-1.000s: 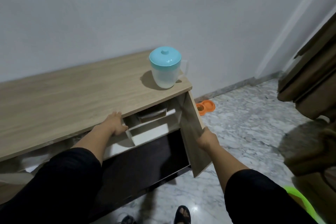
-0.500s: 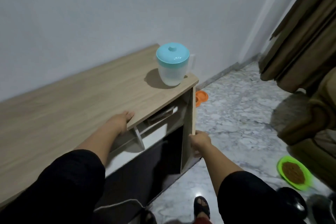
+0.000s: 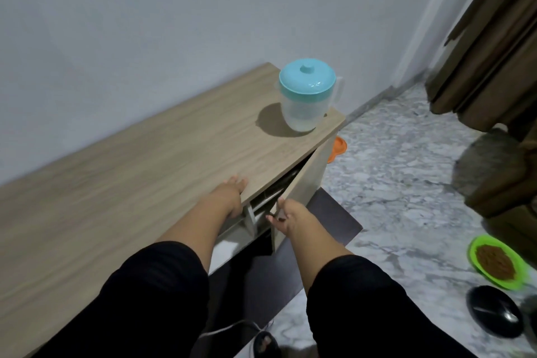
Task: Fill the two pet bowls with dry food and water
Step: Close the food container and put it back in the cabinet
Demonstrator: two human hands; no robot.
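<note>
A clear water pitcher (image 3: 305, 102) with a teal lid stands at the right end of the wooden cabinet top (image 3: 145, 171). An orange pet bowl (image 3: 338, 147) peeks out on the floor behind the cabinet's right end. At the right, a green bowl (image 3: 479, 241) on the floor holds brown dry food. My left hand (image 3: 231, 195) rests on the front edge of the cabinet top, fingers flat over it. My right hand (image 3: 286, 216) grips the free edge of the cabinet door (image 3: 305, 186), which stands partly ajar.
A black rounded object (image 3: 494, 315) lies on the marble floor (image 3: 392, 183) near the green bowl. Brown curtains (image 3: 488, 52) hang at the right above a brown upholstered seat (image 3: 505, 183). A white wall runs behind the cabinet. My sandalled foot (image 3: 264, 343) is below.
The cabinet door has swung further toward shut with my right hand on it. My left hand moved from the inner shelf up to the top's edge. The green bowl has come into view.
</note>
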